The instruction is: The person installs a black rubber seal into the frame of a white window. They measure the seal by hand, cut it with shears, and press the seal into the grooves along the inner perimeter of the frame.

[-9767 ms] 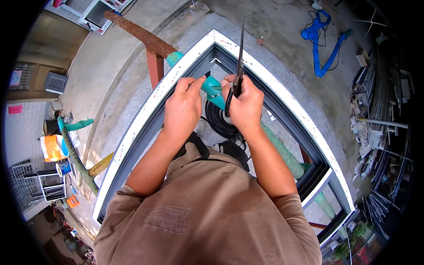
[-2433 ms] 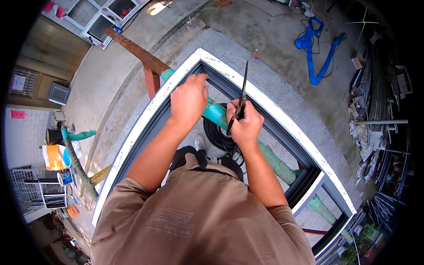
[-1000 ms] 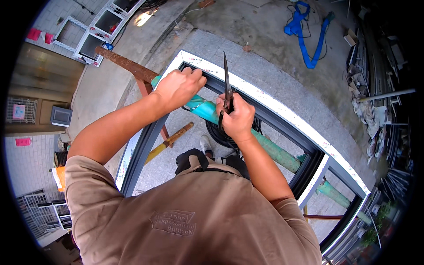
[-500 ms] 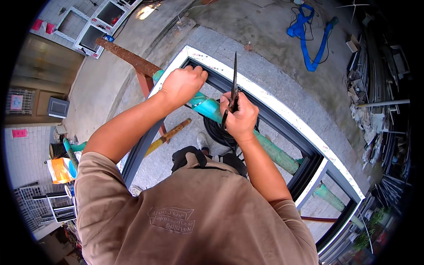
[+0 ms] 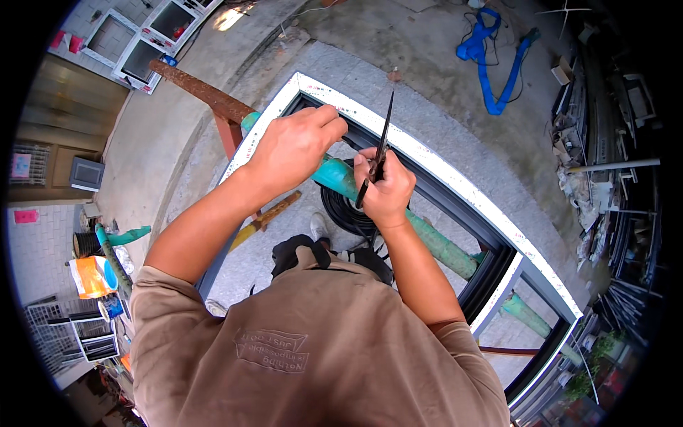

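Left hand shifted, hiding window frame corner.

A teal trestle beam carries the window frame (white-edged, dark inside); beneath it, probably on the concrete floor, lies a black coil.

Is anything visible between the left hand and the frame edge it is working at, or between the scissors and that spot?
Nothing visible does. The left hand rests on the white-edged window frame near its corner, fingers pinching at the dark inner edge. The right hand holds the scissors just beside it, blades pointing up, with only open air between them.
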The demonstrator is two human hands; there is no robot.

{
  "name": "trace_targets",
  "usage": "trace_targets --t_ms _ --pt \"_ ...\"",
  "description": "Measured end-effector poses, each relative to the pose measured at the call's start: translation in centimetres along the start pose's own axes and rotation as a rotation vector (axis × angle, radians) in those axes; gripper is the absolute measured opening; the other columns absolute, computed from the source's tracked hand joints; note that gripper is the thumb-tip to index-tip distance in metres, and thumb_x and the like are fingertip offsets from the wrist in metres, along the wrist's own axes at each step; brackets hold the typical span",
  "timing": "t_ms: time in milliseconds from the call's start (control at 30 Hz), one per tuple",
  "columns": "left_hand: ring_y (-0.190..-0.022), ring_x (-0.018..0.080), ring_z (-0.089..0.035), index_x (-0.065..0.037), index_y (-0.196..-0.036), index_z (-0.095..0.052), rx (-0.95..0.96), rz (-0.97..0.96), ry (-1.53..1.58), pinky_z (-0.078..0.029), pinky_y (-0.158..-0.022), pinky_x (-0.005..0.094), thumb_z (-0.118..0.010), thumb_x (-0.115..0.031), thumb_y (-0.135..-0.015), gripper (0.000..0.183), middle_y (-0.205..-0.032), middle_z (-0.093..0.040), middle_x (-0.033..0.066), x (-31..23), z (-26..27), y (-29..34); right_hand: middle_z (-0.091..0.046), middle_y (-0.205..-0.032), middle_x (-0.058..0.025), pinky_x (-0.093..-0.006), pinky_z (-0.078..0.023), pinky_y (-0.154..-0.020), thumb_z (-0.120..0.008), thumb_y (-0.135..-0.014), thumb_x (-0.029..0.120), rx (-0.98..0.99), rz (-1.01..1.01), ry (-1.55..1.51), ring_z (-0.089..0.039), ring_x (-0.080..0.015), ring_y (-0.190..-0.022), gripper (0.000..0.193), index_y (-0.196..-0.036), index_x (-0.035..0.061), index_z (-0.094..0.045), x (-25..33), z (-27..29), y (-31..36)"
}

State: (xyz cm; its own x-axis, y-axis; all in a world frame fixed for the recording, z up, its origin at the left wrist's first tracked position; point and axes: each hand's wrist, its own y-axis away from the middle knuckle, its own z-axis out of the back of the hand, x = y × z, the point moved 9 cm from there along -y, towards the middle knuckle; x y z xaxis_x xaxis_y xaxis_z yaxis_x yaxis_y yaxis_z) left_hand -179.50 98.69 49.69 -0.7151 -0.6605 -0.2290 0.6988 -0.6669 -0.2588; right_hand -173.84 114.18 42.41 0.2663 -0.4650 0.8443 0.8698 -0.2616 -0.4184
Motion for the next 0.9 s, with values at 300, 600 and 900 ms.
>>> trace_targets --t_ms 300,600,900 --pt "-0.098 0.0107 -0.068 -0.001 -0.124 -0.065 0.067 0.28 0.949 -0.059 -0.081 0.033 -0.061 -0.006 -0.111 0.014 -0.111 -0.076 0.0044 1.5 -3.4 -1.0 -0.062 -0.066 -0.0035 -0.0314 -0.048 -0.059 -0.084 -0.095 0.016 0.02 -0.173 -0.048 -0.057 -0.0113 -0.059 0.014 -0.099 0.0039 -0.077 -1.4 0.5 0.9" --pt "-0.097 0.0086 -0.069 -0.003 -0.127 -0.068 0.095 0.366 1.375 -0.055 -0.075 0.0268 -0.066 -0.02 -0.114 0.022 -0.107 -0.076 0.0031 2.7 -7.1 -3.8 -0.059 -0.073 0.0027 -0.0301 -0.042 -0.06 -0.072 -0.109 0.047 0.409 -0.543 -0.22 -0.051 -0.0093 -0.064 0.047 -0.115 0.0005 -0.074 -1.4 2.7 1.6" --pt "-0.085 0.0044 -0.065 -0.004 -0.121 -0.074 0.13 0.357 1.384 -0.05 -0.07 0.0234 -0.068 -0.024 -0.112 0.023 -0.096 -0.075 -0.0008 3.2 -7.7 -4.0 -0.058 -0.077 -0.0014 -0.0331 -0.045 -0.063 -0.06 -0.107 0.074 0.528 -0.561 -0.057 -0.057 -0.0135 -0.069 0.074 -0.118 0.0015 -0.072 -0.5 2.5 2.1"
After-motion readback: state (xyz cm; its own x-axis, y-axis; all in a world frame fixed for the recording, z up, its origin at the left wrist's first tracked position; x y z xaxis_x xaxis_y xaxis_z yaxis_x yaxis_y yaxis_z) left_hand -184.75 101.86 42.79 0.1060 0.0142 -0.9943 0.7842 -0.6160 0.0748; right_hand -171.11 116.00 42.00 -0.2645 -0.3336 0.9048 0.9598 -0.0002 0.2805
